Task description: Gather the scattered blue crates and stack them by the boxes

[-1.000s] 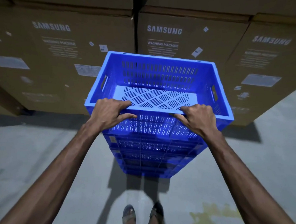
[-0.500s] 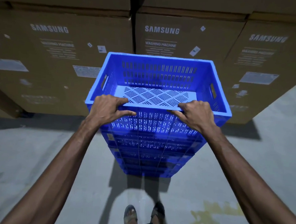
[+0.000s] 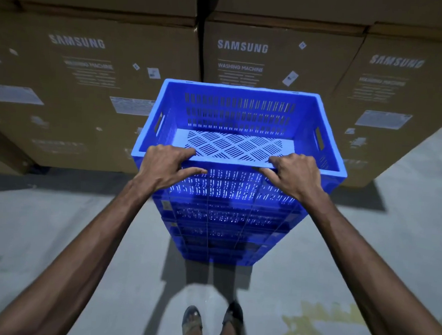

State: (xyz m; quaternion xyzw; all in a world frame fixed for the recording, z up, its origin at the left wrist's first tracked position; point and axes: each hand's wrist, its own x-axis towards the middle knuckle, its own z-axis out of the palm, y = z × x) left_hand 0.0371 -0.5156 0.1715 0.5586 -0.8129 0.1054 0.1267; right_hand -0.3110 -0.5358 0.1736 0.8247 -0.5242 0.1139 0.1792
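Top crate (image 3: 240, 111) seemingly seated on stack (image 3: 223, 232) by boxes (image 3: 247, 55).
My left grip (image 3: 168, 166) and right grip (image 3: 295, 175) held its rim; release pending.

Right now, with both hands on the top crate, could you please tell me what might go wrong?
The stack of blue plastic crates under the top blue slotted crate is tall and narrow; a push could tip it toward the brown cardboard boxes. The left hand and right hand grip only the top crate's near rim, so the far side might dip. The yellowish floor stain may be slippery.
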